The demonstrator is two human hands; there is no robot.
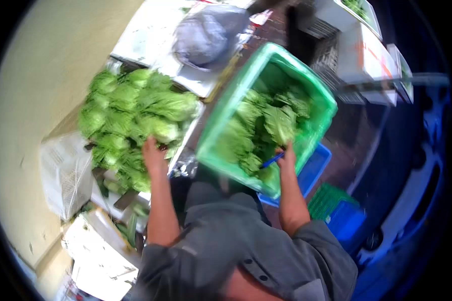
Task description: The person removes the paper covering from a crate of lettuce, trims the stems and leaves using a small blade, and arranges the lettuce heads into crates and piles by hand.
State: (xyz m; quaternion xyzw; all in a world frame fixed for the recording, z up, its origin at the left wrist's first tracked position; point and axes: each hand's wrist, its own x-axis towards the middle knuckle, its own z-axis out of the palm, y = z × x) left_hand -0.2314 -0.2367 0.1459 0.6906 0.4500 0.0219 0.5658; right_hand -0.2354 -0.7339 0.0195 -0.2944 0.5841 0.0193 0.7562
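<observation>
Several heads of leafy green lettuce [130, 103] are piled on the left. My left hand [154, 156] is at the near edge of this pile, with its fingers partly among the leaves and apart. On the right stands a crate lined with green plastic [213, 138], with more lettuce inside. My right hand [286, 156] is over its right side, closed around a thin blue tool [272, 160] whose kind I cannot make out. A lettuce head [280, 124] lies right by its fingers; whether they also grip it is unclear.
Behind the pile a grey plastic bag [206, 35] rests on white boxes. A white basket [65, 170] and a foam box [100, 251] stand at left. Blue [314, 168] and green crates [329, 200] are at right; stacked white boxes [364, 55] stand farther back.
</observation>
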